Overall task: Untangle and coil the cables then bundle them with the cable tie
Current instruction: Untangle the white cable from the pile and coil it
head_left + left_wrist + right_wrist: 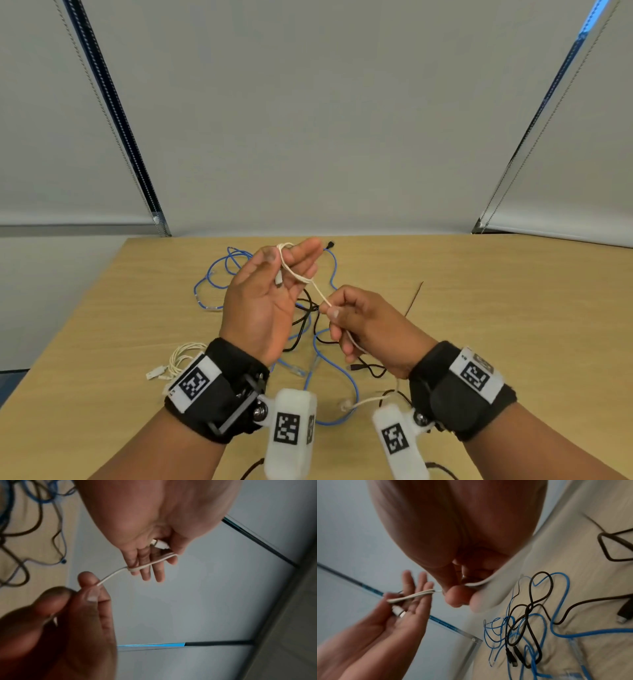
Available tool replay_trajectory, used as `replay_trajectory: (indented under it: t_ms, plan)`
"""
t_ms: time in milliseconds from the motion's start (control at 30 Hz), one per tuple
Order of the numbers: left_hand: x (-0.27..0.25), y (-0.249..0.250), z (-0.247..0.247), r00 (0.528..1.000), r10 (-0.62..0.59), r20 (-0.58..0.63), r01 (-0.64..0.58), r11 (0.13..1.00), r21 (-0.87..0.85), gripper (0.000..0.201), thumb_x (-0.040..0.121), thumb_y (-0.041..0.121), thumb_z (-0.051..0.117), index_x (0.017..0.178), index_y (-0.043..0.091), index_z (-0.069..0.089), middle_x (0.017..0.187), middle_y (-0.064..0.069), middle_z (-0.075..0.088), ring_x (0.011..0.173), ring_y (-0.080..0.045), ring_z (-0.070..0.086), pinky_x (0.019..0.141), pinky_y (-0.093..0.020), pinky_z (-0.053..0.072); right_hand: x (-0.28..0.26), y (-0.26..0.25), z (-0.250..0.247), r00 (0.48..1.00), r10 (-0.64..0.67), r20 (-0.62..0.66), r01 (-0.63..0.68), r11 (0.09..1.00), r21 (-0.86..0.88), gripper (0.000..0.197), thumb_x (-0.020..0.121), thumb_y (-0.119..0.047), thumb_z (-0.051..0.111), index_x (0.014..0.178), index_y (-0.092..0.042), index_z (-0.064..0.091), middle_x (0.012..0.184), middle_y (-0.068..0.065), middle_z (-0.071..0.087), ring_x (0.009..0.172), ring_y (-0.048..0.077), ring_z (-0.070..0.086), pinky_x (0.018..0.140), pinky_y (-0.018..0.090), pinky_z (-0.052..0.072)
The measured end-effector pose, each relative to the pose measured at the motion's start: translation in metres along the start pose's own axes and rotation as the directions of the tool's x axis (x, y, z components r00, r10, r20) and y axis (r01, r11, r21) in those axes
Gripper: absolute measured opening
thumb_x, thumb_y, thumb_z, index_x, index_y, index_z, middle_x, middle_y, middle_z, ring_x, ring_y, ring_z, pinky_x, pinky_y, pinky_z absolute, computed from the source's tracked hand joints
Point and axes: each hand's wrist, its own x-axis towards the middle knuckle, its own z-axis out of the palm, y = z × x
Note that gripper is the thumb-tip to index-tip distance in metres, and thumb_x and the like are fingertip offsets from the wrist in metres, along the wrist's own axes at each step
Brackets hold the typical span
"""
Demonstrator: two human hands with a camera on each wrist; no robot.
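- Two hands work a white cable (301, 275) above a wooden bench (496, 308): the left hand (263, 298) is raised palm-up, fingers nearly straight, loops draped over them and the plug (279, 278) pinned under the thumb.
- Right hand (363, 325) pinches the taut strand between thumb and forefinger; its other fingers curl in.
- Blue cable (219, 270) and black cable (305, 318) lie tangled on the bench beneath, partly hidden by both hands.
- Second white cable (178, 359) sits coiled near the left wrist, half covered by the strap.
- Thin dark strip (414, 298), too slight to identify, lies right of the hands.
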Motion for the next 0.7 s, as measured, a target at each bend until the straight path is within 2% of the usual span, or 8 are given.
replay_trajectory:
  t_ms: [100, 167, 233, 300, 367, 467, 600, 700]
  plan:
    - [0.007, -0.001, -0.009, 0.990, 0.121, -0.066, -0.092, 0.938, 0.335, 0.015, 0.098, 0.016, 0.050, 0.085, 0.010, 0.055, 0.121, -0.017, 0.071, 0.123, -0.028, 0.064, 0.109, -0.045, 0.042, -0.010, -0.001, 0.005, 0.996, 0.049, 0.076, -0.037, 0.989, -0.145, 0.017, 0.101, -0.024, 0.054, 0.107, -0.011, 0.063, 0.070, -0.002, 0.060, 0.050, 0.013, 0.053, 0.049, 0.028, 0.048]
    - [0.012, 0.000, -0.017, 0.982, 0.183, -0.052, -0.111, 0.773, 0.625, 0.025, 0.100, 0.012, 0.048, 0.077, 0.020, 0.056, 0.117, -0.002, 0.074, 0.118, -0.013, 0.066, 0.102, -0.035, 0.046, -0.017, -0.007, 0.004, 0.992, 0.038, 0.122, -0.009, 0.973, -0.229, 0.017, 0.099, -0.028, 0.056, 0.104, -0.015, 0.066, 0.069, -0.006, 0.057, 0.053, 0.014, 0.051, 0.048, 0.027, 0.047]
    - [0.012, -0.006, -0.023, 0.990, 0.144, 0.011, -0.093, 0.574, 0.813, 0.026, 0.101, 0.011, 0.049, 0.079, 0.022, 0.057, 0.107, 0.014, 0.076, 0.107, 0.002, 0.066, 0.087, -0.023, 0.046, -0.020, -0.019, -0.001, 0.994, -0.032, 0.100, 0.059, 0.956, -0.286, 0.019, 0.097, -0.033, 0.057, 0.099, -0.017, 0.066, 0.067, -0.011, 0.056, 0.059, 0.019, 0.050, 0.049, 0.029, 0.047]
    - [0.006, -0.017, -0.024, 0.997, 0.012, 0.073, -0.070, 0.450, 0.890, 0.025, 0.102, 0.014, 0.049, 0.081, 0.024, 0.060, 0.087, 0.022, 0.073, 0.085, 0.007, 0.064, 0.072, -0.019, 0.044, -0.017, -0.032, -0.009, 0.991, -0.131, 0.017, 0.129, 0.931, -0.340, 0.015, 0.098, -0.032, 0.060, 0.091, -0.021, 0.067, 0.066, -0.012, 0.059, 0.060, 0.017, 0.052, 0.050, 0.031, 0.048]
    - [-0.004, -0.025, -0.021, 0.984, -0.140, 0.112, -0.023, 0.523, 0.852, 0.033, 0.104, 0.017, 0.046, 0.077, 0.028, 0.061, 0.076, 0.014, 0.071, 0.079, 0.000, 0.065, 0.072, -0.020, 0.045, -0.011, -0.039, -0.020, 0.974, -0.219, -0.061, 0.177, 0.899, -0.400, 0.014, 0.097, -0.027, 0.062, 0.086, -0.024, 0.070, 0.068, -0.011, 0.063, 0.059, 0.008, 0.055, 0.052, 0.028, 0.050]
    - [-0.013, -0.026, -0.014, 0.932, -0.327, 0.158, 0.176, 0.786, 0.592, 0.037, 0.104, 0.024, 0.042, 0.075, 0.026, 0.066, 0.072, -0.003, 0.068, 0.101, -0.029, 0.072, 0.089, -0.033, 0.053, -0.006, -0.038, -0.030, 0.965, -0.236, -0.114, 0.188, 0.927, -0.324, 0.017, 0.098, -0.019, 0.061, 0.086, -0.022, 0.073, 0.080, -0.008, 0.069, 0.063, 0.006, 0.059, 0.055, 0.029, 0.051]
    - [-0.014, -0.026, -0.013, 0.895, -0.393, 0.211, 0.286, 0.868, 0.405, 0.018, 0.096, 0.021, 0.055, 0.083, 0.014, 0.066, 0.079, -0.011, 0.058, 0.081, -0.020, 0.068, 0.074, -0.023, 0.052, -0.006, -0.024, -0.029, 0.992, -0.103, -0.073, 0.104, 0.995, 0.000, 0.018, 0.103, -0.014, 0.054, 0.093, -0.013, 0.070, 0.086, -0.003, 0.072, 0.058, 0.014, 0.060, 0.053, 0.030, 0.052]
    - [-0.012, -0.024, -0.017, 0.881, -0.420, 0.216, 0.345, 0.885, 0.312, 0.017, 0.093, 0.023, 0.061, 0.083, 0.011, 0.069, 0.079, -0.013, 0.062, 0.076, -0.021, 0.069, 0.073, -0.026, 0.055, -0.006, -0.015, -0.028, 0.998, -0.066, -0.016, 0.067, 0.992, 0.109, 0.017, 0.104, -0.013, 0.053, 0.096, -0.011, 0.068, 0.086, 0.006, 0.068, 0.055, 0.017, 0.059, 0.052, 0.030, 0.052]
